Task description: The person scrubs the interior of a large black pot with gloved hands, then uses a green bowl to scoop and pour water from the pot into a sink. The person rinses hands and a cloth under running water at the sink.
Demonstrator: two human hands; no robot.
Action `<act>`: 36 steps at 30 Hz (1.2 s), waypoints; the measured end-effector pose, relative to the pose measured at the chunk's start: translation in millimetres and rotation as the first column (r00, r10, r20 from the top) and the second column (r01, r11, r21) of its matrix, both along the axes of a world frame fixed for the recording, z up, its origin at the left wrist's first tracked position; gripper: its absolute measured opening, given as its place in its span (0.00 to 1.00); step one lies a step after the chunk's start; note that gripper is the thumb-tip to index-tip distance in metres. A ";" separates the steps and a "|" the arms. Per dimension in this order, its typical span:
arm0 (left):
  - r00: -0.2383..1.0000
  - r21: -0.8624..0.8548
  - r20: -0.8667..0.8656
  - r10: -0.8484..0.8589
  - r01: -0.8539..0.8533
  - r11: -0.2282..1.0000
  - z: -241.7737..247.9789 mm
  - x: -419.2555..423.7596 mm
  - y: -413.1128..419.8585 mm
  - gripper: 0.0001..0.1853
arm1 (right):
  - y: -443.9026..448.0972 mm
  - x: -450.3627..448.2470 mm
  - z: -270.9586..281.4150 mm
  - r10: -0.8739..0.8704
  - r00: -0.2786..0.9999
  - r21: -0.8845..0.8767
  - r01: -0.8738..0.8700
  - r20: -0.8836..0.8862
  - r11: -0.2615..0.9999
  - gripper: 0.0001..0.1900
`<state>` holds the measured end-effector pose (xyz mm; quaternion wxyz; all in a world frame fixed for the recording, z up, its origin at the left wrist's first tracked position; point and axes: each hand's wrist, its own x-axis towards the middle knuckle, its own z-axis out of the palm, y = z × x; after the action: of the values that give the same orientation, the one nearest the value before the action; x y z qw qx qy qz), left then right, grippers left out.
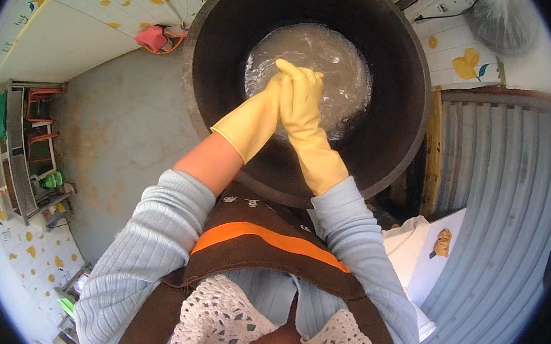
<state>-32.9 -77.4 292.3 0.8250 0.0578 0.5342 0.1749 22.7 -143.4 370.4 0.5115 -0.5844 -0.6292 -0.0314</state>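
My left hand (pixel 269 90) and my right hand (pixel 302 93), both in yellow rubber gloves, are pressed together over a large dark round vat (pixel 421 111). The right hand's fingers are folded over the left hand, which they largely hide. Whether anything lies between the palms cannot be made out. Beyond and below the gloves, cloudy brownish water (pixel 338 74) with white streaks covers the vat's bottom. The left glove's cuff ends on a bare forearm; the right one meets a light blue sleeve (pixel 345 212).
A brown apron (pixel 268 260) with an orange band touches the vat's near side. Corrugated metal (pixel 487 166) and a white board (pixel 440 255) are on the right. A red object (pixel 152 38) sits by the wall. A metal rack (pixel 17 149) stands left across the grey floor (pixel 117 124).
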 end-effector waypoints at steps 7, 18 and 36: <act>1.000 0.037 -0.007 -0.002 0.003 0.999 6.9 0.3 -15.3 0.35 | 7.8 -1.6 4.9 -0.007 0.875 -0.199 -0.103 -0.484 0.975 0.10; 0.993 0.231 0.006 -0.116 0.111 0.967 17.5 -12.9 -18.9 0.40 | 7.4 29.0 -21.8 -0.389 0.506 -0.536 -0.183 -0.770 0.824 0.26; 0.998 0.720 -0.057 -0.029 0.061 0.691 99.8 -135.1 -24.6 0.28 | -587.3 375.1 -12.6 -0.750 0.151 -0.246 0.969 0.644 -0.017 0.26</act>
<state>-168.0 -102.0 392.2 0.7289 0.3935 0.4382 0.3491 397.8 -730.7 357.8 0.0307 -0.9601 -0.1551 -0.2306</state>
